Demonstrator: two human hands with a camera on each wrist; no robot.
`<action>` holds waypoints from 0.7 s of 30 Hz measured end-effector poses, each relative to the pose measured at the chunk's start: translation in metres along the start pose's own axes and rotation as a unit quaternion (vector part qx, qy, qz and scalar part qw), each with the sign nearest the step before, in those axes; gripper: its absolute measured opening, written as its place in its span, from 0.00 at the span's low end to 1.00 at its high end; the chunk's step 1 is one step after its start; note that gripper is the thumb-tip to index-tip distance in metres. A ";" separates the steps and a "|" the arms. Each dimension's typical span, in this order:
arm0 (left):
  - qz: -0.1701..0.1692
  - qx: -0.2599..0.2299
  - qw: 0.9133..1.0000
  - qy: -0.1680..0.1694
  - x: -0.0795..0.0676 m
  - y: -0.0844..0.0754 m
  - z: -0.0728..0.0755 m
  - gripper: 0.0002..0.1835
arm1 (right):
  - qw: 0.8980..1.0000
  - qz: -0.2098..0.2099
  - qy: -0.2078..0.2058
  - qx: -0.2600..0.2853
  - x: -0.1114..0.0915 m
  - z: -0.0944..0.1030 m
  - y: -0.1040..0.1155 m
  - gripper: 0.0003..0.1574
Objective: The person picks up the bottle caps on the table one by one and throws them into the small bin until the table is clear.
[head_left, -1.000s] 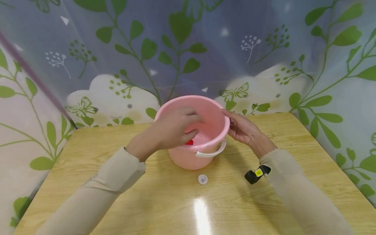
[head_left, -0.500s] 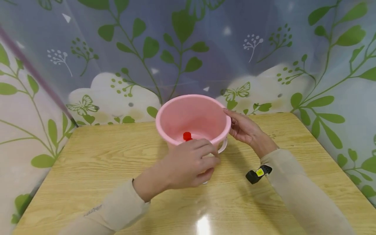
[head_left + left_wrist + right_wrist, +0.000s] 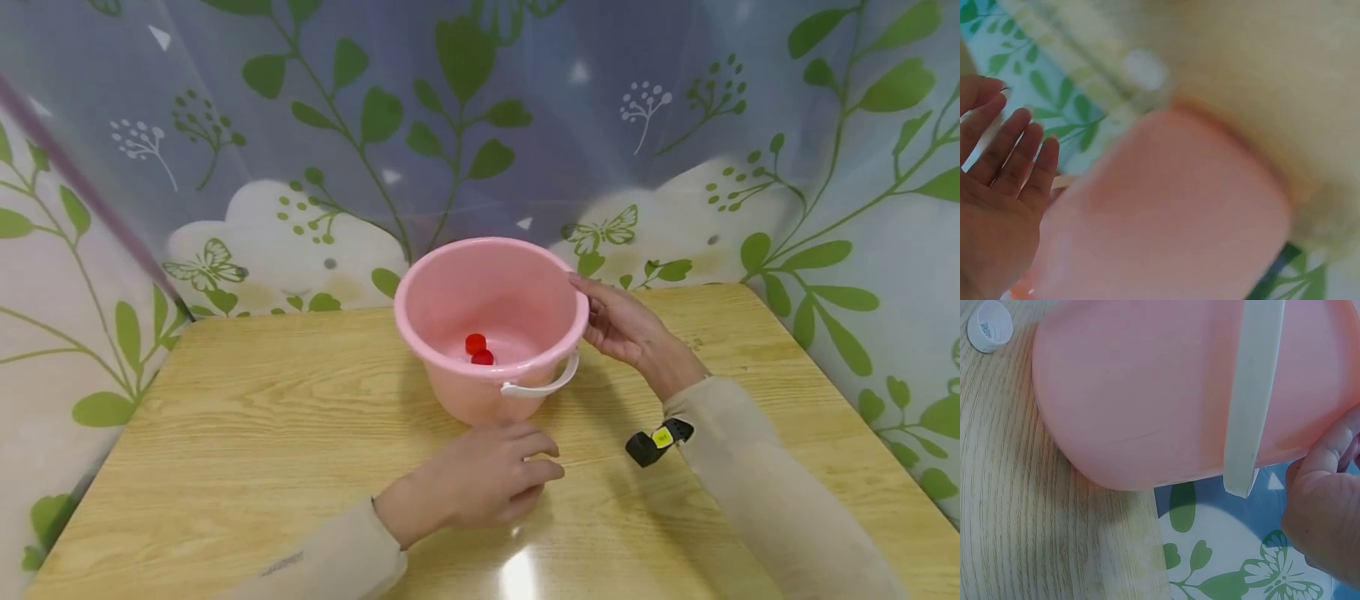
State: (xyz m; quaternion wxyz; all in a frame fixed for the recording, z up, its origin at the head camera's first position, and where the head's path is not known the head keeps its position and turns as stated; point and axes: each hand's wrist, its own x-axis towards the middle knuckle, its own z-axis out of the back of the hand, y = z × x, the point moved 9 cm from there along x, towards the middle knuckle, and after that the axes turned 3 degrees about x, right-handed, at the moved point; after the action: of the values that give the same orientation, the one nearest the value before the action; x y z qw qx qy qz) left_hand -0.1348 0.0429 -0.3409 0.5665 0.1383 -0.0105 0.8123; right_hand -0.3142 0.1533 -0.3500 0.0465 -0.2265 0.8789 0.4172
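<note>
A pink bucket (image 3: pixel 491 392) with a white handle (image 3: pixel 543 387) stands upright on the table. My right hand (image 3: pixel 626 329) holds its right side, one digit at the rim and the others against the outer wall. Inside lie a red bottle cap (image 3: pixel 476 343) and another red round piece (image 3: pixel 482 357). In front of the bucket, my left hand (image 3: pixel 487 475) hovers with relaxed, slightly bent fingers and nothing in them. A white bottle cap (image 3: pixel 989 326) with a printed code lies on the table near the bucket; the left hand hides it in the head view.
The wooden table (image 3: pixel 285 408) reaches back to a wall covering (image 3: pixel 315 167) printed with leaves and butterflies. The bucket stands near the table's back edge. A black band with a yellow patch (image 3: pixel 662 437) sits on the right wrist.
My left hand has come out of the bucket, passed over its front rim and moved down toward the front of the table. The right hand stays at the rim.
</note>
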 end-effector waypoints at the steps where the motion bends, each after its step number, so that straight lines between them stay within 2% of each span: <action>1: 0.010 -0.003 1.000 0.010 -0.001 0.003 -0.008 0.12 | 1.000 0.000 0.000 0.001 0.000 0.000 0.000 0.19; 5: 0.045 0.001 0.999 0.031 -0.003 0.016 -0.036 0.12 | 1.000 0.000 -0.001 0.006 -0.001 0.000 0.000 0.17; 9: 0.062 0.023 0.996 0.052 0.000 0.021 -0.053 0.07 | 1.000 0.000 0.003 0.008 -0.001 0.001 0.000 0.15; 15: 0.081 0.073 0.991 0.083 0.006 0.022 -0.062 0.03 | 1.000 0.001 0.001 0.013 -0.001 0.001 0.001 0.13; 21: 0.106 0.106 0.986 0.078 0.004 0.025 -0.067 0.05 | 1.000 0.002 -0.008 0.005 0.000 0.001 0.000 0.12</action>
State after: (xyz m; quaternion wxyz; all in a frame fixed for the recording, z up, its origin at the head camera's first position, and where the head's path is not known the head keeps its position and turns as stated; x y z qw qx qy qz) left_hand -0.1732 0.0495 -0.4012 0.4585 0.1321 0.1051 0.8725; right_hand -0.3141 0.1542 -0.3508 0.0539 -0.2209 0.8810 0.4149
